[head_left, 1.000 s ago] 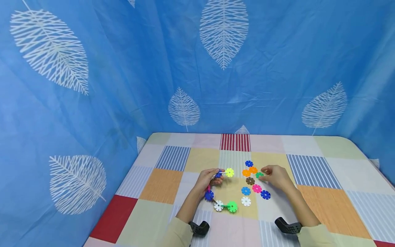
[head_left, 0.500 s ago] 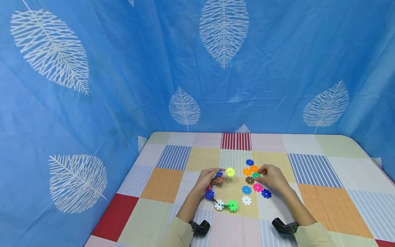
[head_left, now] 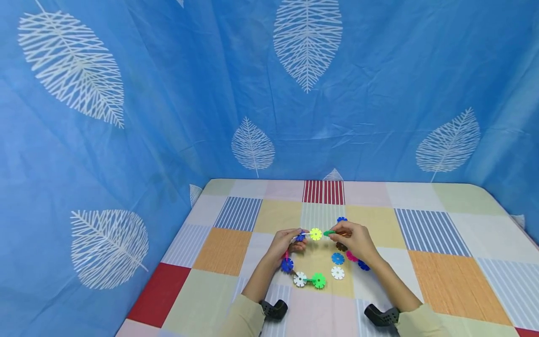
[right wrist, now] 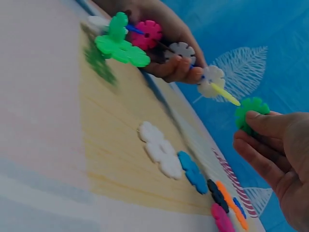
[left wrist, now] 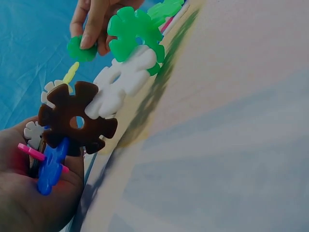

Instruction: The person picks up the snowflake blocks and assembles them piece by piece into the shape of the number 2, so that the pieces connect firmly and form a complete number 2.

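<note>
My left hand (head_left: 281, 247) grips a curved chain of notched plastic snowflake discs slotted together. The brown disc (left wrist: 55, 116), white disc (left wrist: 130, 72) and bright green disc (left wrist: 123, 36) show large in the left wrist view. At the chain's far end, a yellow disc (head_left: 316, 234) points toward the right. Thumb and fingers of my right hand (head_left: 359, 241) pinch a loose darker green disc (right wrist: 247, 110), held just beside the yellow disc's edge. Part of the chain is hidden behind the left fingers in the head view.
Loose discs lie right of the chain: a white disc (head_left: 338, 273), a light blue disc (head_left: 338, 258), a pink disc (right wrist: 221, 217), an orange disc (right wrist: 226, 195) and several others, some covered by the right forearm. A patchwork cloth (head_left: 223, 281) covers the table; a blue leaf-print curtain (head_left: 370, 93) hangs behind.
My right hand has picked the darker green disc out of the loose group and brought it left, up to the yellow disc. The left hand and chain have stayed nearly still.
</note>
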`<state>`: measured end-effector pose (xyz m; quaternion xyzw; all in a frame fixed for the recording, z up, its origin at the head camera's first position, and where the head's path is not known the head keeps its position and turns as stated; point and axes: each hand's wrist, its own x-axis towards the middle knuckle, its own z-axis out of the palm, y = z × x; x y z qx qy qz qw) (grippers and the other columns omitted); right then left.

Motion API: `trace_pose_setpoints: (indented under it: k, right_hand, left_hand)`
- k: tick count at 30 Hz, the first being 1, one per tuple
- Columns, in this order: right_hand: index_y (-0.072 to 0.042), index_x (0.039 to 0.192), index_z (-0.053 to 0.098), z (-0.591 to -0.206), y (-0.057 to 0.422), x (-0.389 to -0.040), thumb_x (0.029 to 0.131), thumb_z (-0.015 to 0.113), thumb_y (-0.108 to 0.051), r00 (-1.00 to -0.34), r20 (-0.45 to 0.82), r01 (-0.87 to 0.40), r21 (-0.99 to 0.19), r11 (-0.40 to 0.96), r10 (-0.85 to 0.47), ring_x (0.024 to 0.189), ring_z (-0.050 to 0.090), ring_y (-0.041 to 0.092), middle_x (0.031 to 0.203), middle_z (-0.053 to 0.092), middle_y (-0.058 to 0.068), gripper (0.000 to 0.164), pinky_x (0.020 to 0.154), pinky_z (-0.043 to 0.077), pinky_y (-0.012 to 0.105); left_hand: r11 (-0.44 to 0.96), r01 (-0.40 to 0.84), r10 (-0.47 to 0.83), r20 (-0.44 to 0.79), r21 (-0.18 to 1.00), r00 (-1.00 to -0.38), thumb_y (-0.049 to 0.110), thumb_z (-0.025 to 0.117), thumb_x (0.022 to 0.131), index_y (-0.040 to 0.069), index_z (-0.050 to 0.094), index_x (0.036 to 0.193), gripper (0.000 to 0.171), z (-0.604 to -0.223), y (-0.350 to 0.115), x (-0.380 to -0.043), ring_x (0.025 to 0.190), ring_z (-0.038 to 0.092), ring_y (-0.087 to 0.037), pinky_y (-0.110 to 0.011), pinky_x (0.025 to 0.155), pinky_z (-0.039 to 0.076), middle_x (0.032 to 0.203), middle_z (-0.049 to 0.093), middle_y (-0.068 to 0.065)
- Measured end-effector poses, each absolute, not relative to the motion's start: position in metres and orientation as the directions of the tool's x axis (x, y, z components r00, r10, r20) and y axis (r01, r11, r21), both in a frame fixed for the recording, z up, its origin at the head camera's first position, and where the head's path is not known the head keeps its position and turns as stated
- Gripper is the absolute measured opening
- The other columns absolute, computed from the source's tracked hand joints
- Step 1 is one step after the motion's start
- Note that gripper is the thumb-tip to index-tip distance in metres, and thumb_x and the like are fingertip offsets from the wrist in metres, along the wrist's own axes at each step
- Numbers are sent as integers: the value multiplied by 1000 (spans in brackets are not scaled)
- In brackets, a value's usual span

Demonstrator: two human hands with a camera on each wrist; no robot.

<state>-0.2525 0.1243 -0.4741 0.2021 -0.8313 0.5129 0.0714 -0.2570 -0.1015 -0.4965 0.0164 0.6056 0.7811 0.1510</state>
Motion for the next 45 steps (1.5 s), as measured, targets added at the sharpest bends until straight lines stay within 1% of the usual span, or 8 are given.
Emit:
trace_pose_setpoints:
  k: [5, 12, 20, 25, 30, 35, 41, 45]
  right_hand:
    - [2, 82, 66, -471, 115, -247, 78, 70, 3, -884, 386, -458, -828, 324, -263, 71, 66, 30, 80, 67, 14, 6, 62, 55, 27]
    - [-9, 76, 69, -498, 114, -256, 76, 73, -3, -853, 466, -521, -784, 337, -234, 65, 63, 11, 75, 68, 4, 7, 56, 51, 21]
    - [-7, 89, 71, -497, 117, -259, 79, 72, -6, -837, 453, -538, -784, 310, -307, 71, 64, 11, 84, 69, 5, 10, 60, 53, 23]
    - [-5, 106, 68, -490, 137, -265, 81, 71, -11, -882, 372, -468, -756, 457, -288, 79, 62, 16, 99, 68, 6, 25, 67, 52, 25]
    - [-4, 105, 70, -502, 147, -272, 80, 72, -14, -900, 363, -421, -581, 696, -240, 79, 50, 23, 94, 62, 12, 27, 65, 45, 32]
    - [-3, 97, 70, -510, 144, -276, 75, 77, -17, -905, 350, -401, -507, 763, -242, 80, 46, 27, 88, 56, 12, 27, 66, 40, 36]
    - [1, 97, 61, -497, 143, -274, 81, 71, -10, -978, 158, -202, -878, 434, -136, 63, 59, 21, 74, 63, 11, 21, 57, 52, 28]
    - [5, 110, 60, -488, 142, -272, 85, 67, -15, -990, 18, -44, -980, 193, -138, 61, 63, 23, 79, 64, 21, 33, 59, 55, 32]
  left_hand:
    - [-206, -225, 279, -163, 952, -946, 12, 50, 95, -13, 59, 111, 31, -495, -101, -258, 57, 61, -7, -18, 56, 52, 71, 64, -6]
    - [-200, -223, 275, -164, 954, -947, 16, 52, 95, -13, 60, 110, 33, -508, -102, -263, 57, 61, -8, -17, 55, 52, 70, 64, -6]
    - [-199, -222, 289, -160, 954, -944, 13, 49, 96, -14, 59, 111, 33, -508, -102, -262, 57, 60, -7, -17, 55, 51, 70, 64, -5]
    - [-218, -234, 269, -172, 947, -947, 14, 50, 96, -14, 58, 113, 34, -507, -100, -262, 57, 60, -7, -17, 55, 51, 70, 64, -5]
    - [-224, -242, 225, -191, 944, -955, 17, 53, 94, -11, 60, 111, 34, -506, -99, -262, 56, 60, -7, -17, 54, 51, 70, 64, -5]
    - [-224, -234, 218, -185, 946, -958, 19, 54, 93, -10, 61, 110, 34, -507, -100, -263, 57, 60, -7, -17, 55, 52, 70, 64, -5]
    - [-217, -235, 219, -187, 947, -958, 19, 53, 94, -10, 61, 110, 34, -508, -100, -263, 57, 60, -7, -17, 55, 52, 70, 64, -5]
    - [-214, -245, 225, -196, 946, -954, 19, 53, 94, -11, 60, 112, 35, -507, -100, -263, 58, 60, -7, -17, 56, 52, 70, 64, -4]
